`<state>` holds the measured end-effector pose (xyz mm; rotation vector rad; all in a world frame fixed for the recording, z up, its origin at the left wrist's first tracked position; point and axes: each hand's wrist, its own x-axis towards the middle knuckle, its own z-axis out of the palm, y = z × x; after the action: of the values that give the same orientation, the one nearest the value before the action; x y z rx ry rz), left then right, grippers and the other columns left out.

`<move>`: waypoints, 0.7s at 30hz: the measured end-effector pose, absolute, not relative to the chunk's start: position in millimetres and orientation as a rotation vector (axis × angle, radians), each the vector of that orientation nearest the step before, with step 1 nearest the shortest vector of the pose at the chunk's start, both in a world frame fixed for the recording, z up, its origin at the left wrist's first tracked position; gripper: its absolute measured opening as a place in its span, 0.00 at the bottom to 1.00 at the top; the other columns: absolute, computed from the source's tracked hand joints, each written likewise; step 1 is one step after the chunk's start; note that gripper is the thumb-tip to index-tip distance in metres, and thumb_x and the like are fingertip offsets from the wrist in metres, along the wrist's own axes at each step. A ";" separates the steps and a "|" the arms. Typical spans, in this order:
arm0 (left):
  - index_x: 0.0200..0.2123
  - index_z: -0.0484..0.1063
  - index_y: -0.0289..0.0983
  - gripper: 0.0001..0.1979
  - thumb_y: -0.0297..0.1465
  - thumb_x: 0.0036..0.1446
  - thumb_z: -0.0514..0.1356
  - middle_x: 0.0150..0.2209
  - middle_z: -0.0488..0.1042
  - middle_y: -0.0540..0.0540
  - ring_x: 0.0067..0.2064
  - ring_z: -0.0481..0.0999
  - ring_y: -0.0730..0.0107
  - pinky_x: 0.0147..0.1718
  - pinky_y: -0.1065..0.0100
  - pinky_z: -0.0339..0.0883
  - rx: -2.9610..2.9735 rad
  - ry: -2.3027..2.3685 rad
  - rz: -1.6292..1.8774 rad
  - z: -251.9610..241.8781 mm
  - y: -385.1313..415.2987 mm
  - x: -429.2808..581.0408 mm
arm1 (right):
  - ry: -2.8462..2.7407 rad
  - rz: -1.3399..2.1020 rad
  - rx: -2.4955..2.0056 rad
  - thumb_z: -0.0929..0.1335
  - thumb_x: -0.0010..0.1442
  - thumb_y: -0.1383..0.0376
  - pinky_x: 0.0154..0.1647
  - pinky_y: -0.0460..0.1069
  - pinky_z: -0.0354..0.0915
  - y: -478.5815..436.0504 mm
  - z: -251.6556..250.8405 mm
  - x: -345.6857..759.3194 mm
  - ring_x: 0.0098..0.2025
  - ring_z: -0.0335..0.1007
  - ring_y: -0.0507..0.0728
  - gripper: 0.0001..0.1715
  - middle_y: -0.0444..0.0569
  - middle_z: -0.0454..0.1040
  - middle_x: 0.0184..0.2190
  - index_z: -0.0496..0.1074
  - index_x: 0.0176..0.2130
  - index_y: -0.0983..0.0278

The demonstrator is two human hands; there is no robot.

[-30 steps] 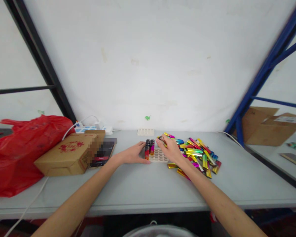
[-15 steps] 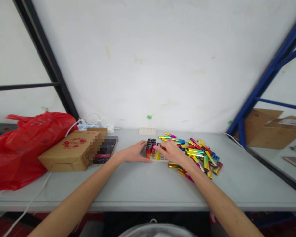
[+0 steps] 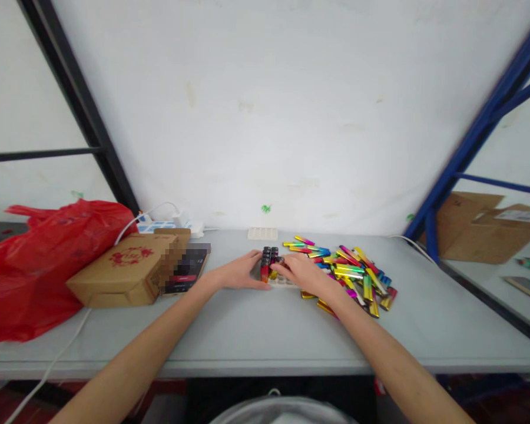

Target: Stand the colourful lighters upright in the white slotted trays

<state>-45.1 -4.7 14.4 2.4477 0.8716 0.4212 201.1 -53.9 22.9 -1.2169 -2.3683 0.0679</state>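
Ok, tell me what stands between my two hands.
In the head view, a cluster of upright colourful sticks, set in a white tray, stands between the left hand and the right hand. Both hands reach it.

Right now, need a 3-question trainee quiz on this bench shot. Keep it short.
1. True or false: the left hand lies to the left of the white tray.
2. Pick one: the loose pile of lighters lies A) left of the tray, B) right of the tray, C) on top of the tray.
3. Fill in: the upright lighters stand at the tray's ___ end.

Key: 1 true; 2 B; 3 left.
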 end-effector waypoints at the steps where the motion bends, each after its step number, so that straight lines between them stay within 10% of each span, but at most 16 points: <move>1: 0.67 0.67 0.39 0.46 0.54 0.52 0.73 0.64 0.71 0.35 0.66 0.71 0.40 0.69 0.47 0.62 2.454 0.867 0.426 14.4 -4.8 -45.3 | -2.375 0.066 -1.217 0.65 0.76 0.47 0.31 0.50 0.57 -53.4 22.1 201.8 0.28 0.68 0.56 0.30 0.48 0.75 0.26 0.74 0.29 0.63; 21: 0.71 0.62 0.39 0.51 0.56 0.52 0.73 0.69 0.66 0.35 0.70 0.67 0.40 0.72 0.49 0.58 2.483 0.894 0.391 13.7 -2.0 -47.7 | -2.155 -0.133 -1.563 0.61 0.79 0.53 0.42 0.51 0.63 -38.5 41.7 258.4 0.37 0.76 0.60 0.26 0.53 0.81 0.33 0.78 0.36 0.62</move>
<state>-47.7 -2.0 13.7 2.4831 0.8938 0.3906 258.4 -38.5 41.7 -1.5628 -2.1550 -0.1325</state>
